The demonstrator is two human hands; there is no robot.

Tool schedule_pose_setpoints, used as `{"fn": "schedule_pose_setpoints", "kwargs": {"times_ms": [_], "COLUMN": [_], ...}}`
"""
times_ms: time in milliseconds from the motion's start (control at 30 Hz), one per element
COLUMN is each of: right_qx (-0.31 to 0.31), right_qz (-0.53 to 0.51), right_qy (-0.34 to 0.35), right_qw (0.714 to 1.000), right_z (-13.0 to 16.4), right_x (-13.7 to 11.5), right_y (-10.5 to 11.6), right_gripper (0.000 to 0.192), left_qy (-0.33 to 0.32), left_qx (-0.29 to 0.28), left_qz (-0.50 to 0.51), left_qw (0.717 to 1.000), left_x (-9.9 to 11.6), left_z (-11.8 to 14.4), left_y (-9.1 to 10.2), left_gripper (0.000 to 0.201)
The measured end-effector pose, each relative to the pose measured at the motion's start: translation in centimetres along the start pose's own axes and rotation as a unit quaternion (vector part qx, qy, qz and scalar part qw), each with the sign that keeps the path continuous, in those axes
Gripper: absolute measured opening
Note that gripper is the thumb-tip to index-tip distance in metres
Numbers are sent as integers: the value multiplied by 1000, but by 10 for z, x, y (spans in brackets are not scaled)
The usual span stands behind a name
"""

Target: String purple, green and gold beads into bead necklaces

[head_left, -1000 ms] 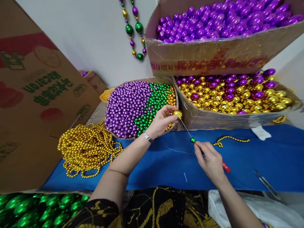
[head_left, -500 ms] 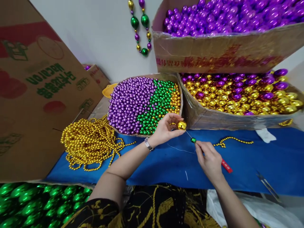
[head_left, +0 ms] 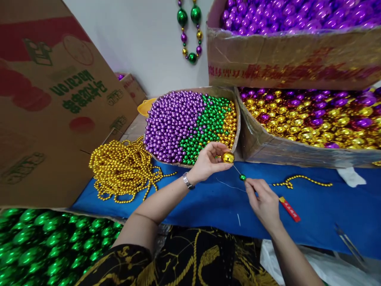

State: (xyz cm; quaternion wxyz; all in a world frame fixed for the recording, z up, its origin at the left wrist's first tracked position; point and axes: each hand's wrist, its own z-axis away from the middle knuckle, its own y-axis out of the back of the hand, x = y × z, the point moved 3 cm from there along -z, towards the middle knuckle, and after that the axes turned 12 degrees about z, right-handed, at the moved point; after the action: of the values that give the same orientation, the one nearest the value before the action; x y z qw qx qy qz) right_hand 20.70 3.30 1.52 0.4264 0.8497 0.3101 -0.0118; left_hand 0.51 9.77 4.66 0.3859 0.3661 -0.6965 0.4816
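Note:
My left hand pinches a large shiny gold bead between thumb and fingers, in front of the bead box. A thin straight needle runs from the gold bead down to my right hand. On it sits a small green bead, right at my right fingertips, which are closed on the needle's lower end. From there a fine thread curves away to the left over the blue cloth.
Behind my hands stands a box of small purple, green and gold beads. Gold bead strands lie left, a short gold strand right. A red-handled tool and tweezers-like tool lie nearer. A bead necklace hangs behind.
The view has shifted, so the surroundings appear further right on the left side and slightly higher. Both hands keep nearly the same pose, with the gold and green beads still held.

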Motion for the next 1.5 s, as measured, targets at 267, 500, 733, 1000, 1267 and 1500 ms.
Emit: {"fn": "schedule_pose_setpoints", "kwargs": {"times_ms": [267,500,733,1000,1267,1500], "right_qx": [15,33,30,10,3,-1], "right_qz": [11,34,11,1,0,48], "right_qy": [5,-2,-2,-7,-9,8], "right_qw": [1000,999,999,1000,1000,999], "right_z": [4,7,3,-6,-4,3], "right_x": [3,9,-1,-8,-10,-5], "right_y": [-3,-4,-6,-5,-4,-8], "right_gripper": [11,12,13,14,16,18], "left_qy": [-20,-88,-57,135,159,142], "left_qx": [-91,50,50,48,44,11], "left_qz": [-112,-553,-533,94,140,59], "left_qw": [989,827,843,985,976,988], "left_x": [4,32,32,12,9,16], "left_z": [6,-79,-96,-31,-17,-10], "left_y": [1,86,94,38,26,27], "left_gripper": [69,18,8,29,27,25]}}
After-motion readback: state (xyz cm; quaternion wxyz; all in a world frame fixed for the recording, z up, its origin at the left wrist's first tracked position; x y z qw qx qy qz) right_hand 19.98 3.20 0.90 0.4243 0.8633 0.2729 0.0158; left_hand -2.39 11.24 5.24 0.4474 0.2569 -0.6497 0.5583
